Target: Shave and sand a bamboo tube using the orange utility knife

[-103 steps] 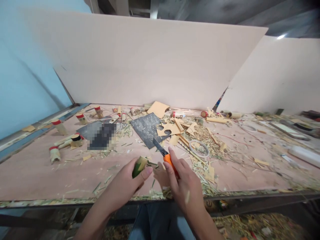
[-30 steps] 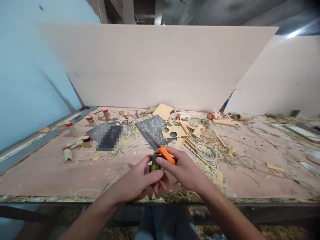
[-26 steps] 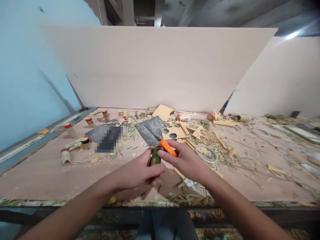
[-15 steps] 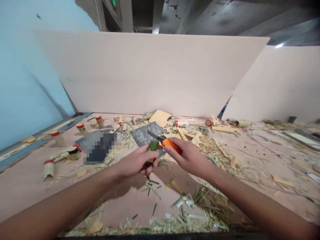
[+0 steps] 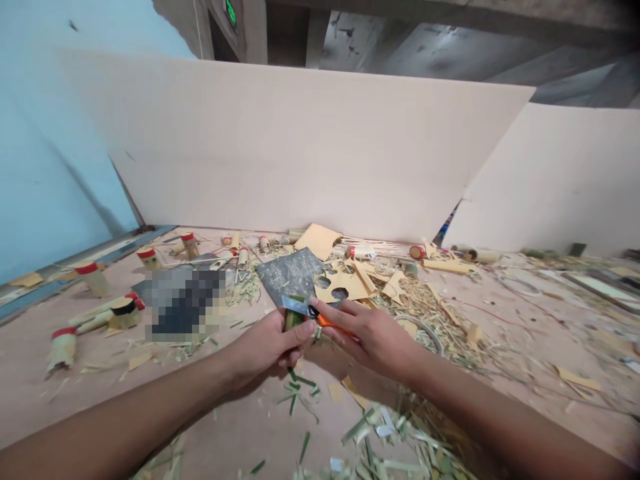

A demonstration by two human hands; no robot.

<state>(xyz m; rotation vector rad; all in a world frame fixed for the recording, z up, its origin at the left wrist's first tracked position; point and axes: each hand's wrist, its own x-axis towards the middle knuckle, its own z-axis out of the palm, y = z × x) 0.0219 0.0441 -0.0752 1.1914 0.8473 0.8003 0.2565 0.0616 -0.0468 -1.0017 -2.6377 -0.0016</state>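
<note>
My left hand is closed around a short green piece of bamboo, its upper end showing above the fingers. In my right hand is a utility knife with an orange handle. The knife's blade lies across the top of the bamboo, pointing left. My right index finger stretches along the knife toward the blade. Behind the hands lies a dark grey square sheet, and beside it a yellow sheet with round holes.
Bamboo tubes with red ends, one a tube, stand and lie at the left, near a blurred dark patch. Bamboo shavings litter the front and right. A white ring lies right of my hand. A pale board leans behind.
The knife has moved left and down, from beside the bamboo onto its top. My right index finger now reaches forward along the knife. The camera view has shifted slightly.
</note>
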